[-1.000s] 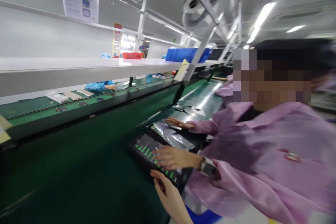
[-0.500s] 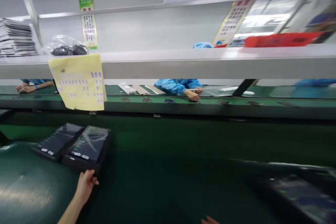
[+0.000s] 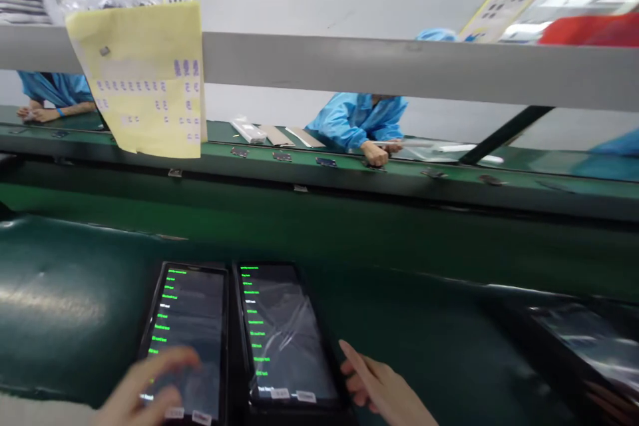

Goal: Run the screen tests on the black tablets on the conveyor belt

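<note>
Two black tablets lie side by side on the green bench, screens up, with lines of green text on each. Over the lower part of the left tablet (image 3: 197, 319) is my left hand (image 3: 144, 383), slightly blurred, fingers apart; whether it touches the screen I cannot tell. The right tablet (image 3: 284, 329) has a wrinkled clear film and two small white labels at its lower end. Just beside its right edge is my right hand (image 3: 377, 383), index finger stretched out and the other fingers loosely bent, with nothing visible in it.
More dark devices (image 3: 574, 346) lie at the right. A shelf (image 3: 349, 60) crosses above the bench, with a yellow sheet (image 3: 140, 93) hanging from it. Beyond, a co-worker in blue sleeves (image 3: 344, 123) handles small parts along a green ledge; another person sits far left.
Both tablets have come from the far left to the front middle, and their text now shows bright green. My left hand has gone from the tablet's near edge to over a screen. My right hand has come further into view.
</note>
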`<action>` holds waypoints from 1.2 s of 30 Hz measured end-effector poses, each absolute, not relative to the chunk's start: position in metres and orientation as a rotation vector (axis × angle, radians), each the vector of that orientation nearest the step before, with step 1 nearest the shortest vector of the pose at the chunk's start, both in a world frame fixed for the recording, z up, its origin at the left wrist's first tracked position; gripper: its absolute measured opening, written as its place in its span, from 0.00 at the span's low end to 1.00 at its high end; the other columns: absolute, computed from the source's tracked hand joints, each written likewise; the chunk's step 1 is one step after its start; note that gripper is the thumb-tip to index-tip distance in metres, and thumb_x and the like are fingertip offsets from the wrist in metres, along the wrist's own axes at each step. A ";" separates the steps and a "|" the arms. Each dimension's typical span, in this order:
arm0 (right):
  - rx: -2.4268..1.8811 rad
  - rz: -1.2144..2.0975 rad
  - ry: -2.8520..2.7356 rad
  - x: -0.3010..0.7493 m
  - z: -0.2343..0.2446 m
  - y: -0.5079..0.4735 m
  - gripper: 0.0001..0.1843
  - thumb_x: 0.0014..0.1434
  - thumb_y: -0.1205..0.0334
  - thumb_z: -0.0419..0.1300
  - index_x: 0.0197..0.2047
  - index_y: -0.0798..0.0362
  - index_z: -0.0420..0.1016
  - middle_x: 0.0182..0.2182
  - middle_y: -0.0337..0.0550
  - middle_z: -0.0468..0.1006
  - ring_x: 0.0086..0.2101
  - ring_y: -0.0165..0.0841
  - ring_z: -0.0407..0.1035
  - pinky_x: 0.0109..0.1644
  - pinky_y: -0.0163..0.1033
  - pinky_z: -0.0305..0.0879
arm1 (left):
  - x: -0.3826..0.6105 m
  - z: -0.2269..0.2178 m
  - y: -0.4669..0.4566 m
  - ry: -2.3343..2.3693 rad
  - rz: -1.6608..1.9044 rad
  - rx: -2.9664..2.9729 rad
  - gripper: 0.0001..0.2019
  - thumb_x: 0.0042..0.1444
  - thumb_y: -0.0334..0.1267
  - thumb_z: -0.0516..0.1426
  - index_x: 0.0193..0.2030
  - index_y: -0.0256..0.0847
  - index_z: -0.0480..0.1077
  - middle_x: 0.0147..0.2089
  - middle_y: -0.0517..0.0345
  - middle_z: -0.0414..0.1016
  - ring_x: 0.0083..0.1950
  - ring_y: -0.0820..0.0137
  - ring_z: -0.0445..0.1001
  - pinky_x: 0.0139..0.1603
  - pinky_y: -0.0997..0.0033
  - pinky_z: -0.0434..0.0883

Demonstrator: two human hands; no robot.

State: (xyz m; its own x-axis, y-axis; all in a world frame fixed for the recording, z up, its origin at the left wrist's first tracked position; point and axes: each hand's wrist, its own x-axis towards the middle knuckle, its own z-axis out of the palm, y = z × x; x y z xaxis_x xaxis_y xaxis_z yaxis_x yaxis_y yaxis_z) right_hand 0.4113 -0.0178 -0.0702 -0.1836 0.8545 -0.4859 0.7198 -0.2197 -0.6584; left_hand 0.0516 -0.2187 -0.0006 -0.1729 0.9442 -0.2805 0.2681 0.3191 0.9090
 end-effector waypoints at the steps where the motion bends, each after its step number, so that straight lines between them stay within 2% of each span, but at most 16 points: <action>1: -1.898 1.342 -1.932 0.411 -0.068 -0.012 0.36 0.52 0.25 0.44 0.25 0.49 0.74 0.21 0.47 0.75 0.24 0.41 0.73 0.30 0.42 0.67 | 0.032 0.003 -0.221 1.860 1.018 1.080 0.26 0.58 0.62 0.51 0.56 0.51 0.70 0.60 0.55 0.69 0.62 0.54 0.65 0.64 0.53 0.63; 3: -1.881 1.169 -2.027 0.399 -0.064 0.001 0.34 0.53 0.26 0.46 0.30 0.48 0.75 0.24 0.47 0.77 0.26 0.43 0.74 0.31 0.43 0.67 | 0.004 -0.001 -0.213 2.149 1.055 1.064 0.29 0.60 0.61 0.48 0.60 0.46 0.63 0.61 0.50 0.66 0.60 0.54 0.67 0.61 0.52 0.66; 5: -1.878 0.983 -2.021 0.382 -0.064 0.010 0.33 0.53 0.28 0.47 0.38 0.49 0.74 0.30 0.49 0.78 0.31 0.47 0.74 0.33 0.46 0.67 | -0.006 -0.015 -0.196 2.216 0.985 1.155 0.30 0.60 0.59 0.47 0.63 0.42 0.58 0.60 0.47 0.67 0.60 0.54 0.66 0.60 0.51 0.66; 9: -1.860 0.904 -2.019 0.369 -0.073 0.002 0.35 0.52 0.32 0.47 0.48 0.52 0.68 0.39 0.52 0.76 0.39 0.48 0.73 0.39 0.48 0.68 | 0.002 -0.036 -0.181 2.193 0.908 1.286 0.35 0.58 0.54 0.50 0.68 0.39 0.49 0.62 0.44 0.63 0.63 0.50 0.58 0.63 0.43 0.59; 11: -1.804 0.970 -2.016 0.381 -0.081 -0.014 0.36 0.50 0.34 0.49 0.52 0.52 0.65 0.42 0.51 0.75 0.41 0.45 0.73 0.42 0.46 0.69 | 0.008 -0.038 -0.195 2.147 0.834 1.325 0.38 0.58 0.52 0.50 0.71 0.44 0.38 0.66 0.45 0.57 0.65 0.50 0.55 0.63 0.42 0.59; 14: -1.728 1.060 -1.975 0.406 -0.093 -0.041 0.39 0.51 0.34 0.52 0.57 0.54 0.61 0.45 0.52 0.74 0.41 0.44 0.73 0.45 0.46 0.70 | 0.010 -0.039 -0.228 2.096 0.649 1.373 0.41 0.60 0.48 0.49 0.70 0.54 0.22 0.71 0.51 0.49 0.65 0.50 0.54 0.61 0.43 0.62; 18: -1.710 1.043 -1.985 0.423 -0.097 -0.055 0.41 0.51 0.35 0.55 0.60 0.55 0.60 0.48 0.54 0.73 0.40 0.44 0.72 0.43 0.48 0.72 | 0.005 -0.040 -0.254 2.113 0.489 1.369 0.40 0.58 0.48 0.51 0.70 0.59 0.28 0.74 0.56 0.40 0.65 0.49 0.55 0.60 0.45 0.66; 20: -1.691 1.003 -1.998 0.420 -0.092 -0.050 0.41 0.52 0.36 0.56 0.62 0.55 0.58 0.49 0.54 0.72 0.41 0.44 0.72 0.41 0.48 0.73 | 0.002 -0.035 -0.254 2.106 0.441 1.354 0.40 0.57 0.50 0.52 0.70 0.60 0.30 0.74 0.59 0.38 0.66 0.49 0.55 0.59 0.46 0.67; 22: -1.608 0.915 -2.015 0.410 -0.082 -0.041 0.37 0.57 0.38 0.54 0.61 0.53 0.58 0.52 0.54 0.72 0.45 0.45 0.72 0.42 0.47 0.74 | 0.000 -0.027 -0.247 2.097 0.417 1.357 0.40 0.58 0.53 0.50 0.70 0.60 0.28 0.73 0.59 0.46 0.65 0.50 0.56 0.58 0.46 0.68; 24: -1.444 0.812 -2.082 0.394 -0.069 -0.033 0.27 0.63 0.44 0.50 0.60 0.50 0.60 0.54 0.52 0.71 0.51 0.44 0.70 0.47 0.47 0.74 | -0.002 -0.020 -0.239 2.128 0.436 1.374 0.38 0.61 0.57 0.47 0.70 0.59 0.27 0.69 0.59 0.57 0.65 0.51 0.58 0.57 0.48 0.70; 27: -1.105 0.690 -2.274 0.364 -0.052 -0.026 0.15 0.69 0.55 0.46 0.56 0.47 0.63 0.56 0.46 0.71 0.59 0.42 0.63 0.58 0.51 0.67 | -0.005 -0.017 -0.229 2.243 0.498 1.433 0.34 0.63 0.58 0.43 0.71 0.56 0.34 0.60 0.59 0.69 0.62 0.53 0.63 0.54 0.51 0.72; 31: -0.857 0.601 -2.449 0.335 -0.047 -0.020 0.10 0.69 0.63 0.44 0.50 0.46 0.62 0.58 0.42 0.69 0.64 0.42 0.53 0.65 0.62 0.56 | -0.005 -0.022 -0.222 2.285 0.538 1.568 0.31 0.65 0.55 0.44 0.71 0.55 0.38 0.58 0.60 0.71 0.60 0.55 0.66 0.53 0.54 0.72; 36: -0.846 0.582 -2.512 0.335 -0.064 -0.012 0.11 0.68 0.63 0.44 0.52 0.46 0.61 0.53 0.42 0.74 0.64 0.44 0.53 0.64 0.69 0.54 | 0.000 -0.022 -0.212 2.291 0.564 1.602 0.28 0.67 0.53 0.42 0.71 0.55 0.39 0.60 0.61 0.69 0.63 0.57 0.62 0.58 0.53 0.69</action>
